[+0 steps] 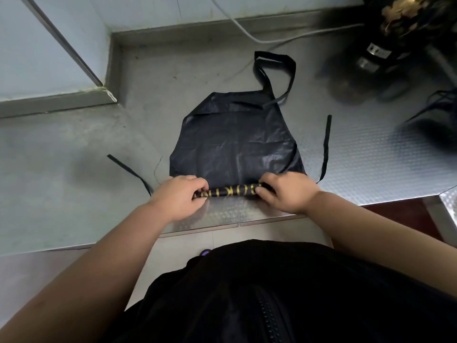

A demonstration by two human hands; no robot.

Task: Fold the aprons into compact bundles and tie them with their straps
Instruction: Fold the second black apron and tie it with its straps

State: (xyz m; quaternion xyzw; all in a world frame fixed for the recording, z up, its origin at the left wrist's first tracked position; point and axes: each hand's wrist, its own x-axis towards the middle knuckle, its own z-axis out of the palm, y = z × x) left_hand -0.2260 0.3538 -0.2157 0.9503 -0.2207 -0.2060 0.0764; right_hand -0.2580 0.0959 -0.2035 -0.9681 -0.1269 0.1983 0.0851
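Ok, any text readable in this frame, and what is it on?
"OK": gold capitals on the rolled edge of the apron, which the left hand and right hand grip; the other letters are wrapped under or covered, unreadable.
White label on the dark object at top right: too blurred to read.
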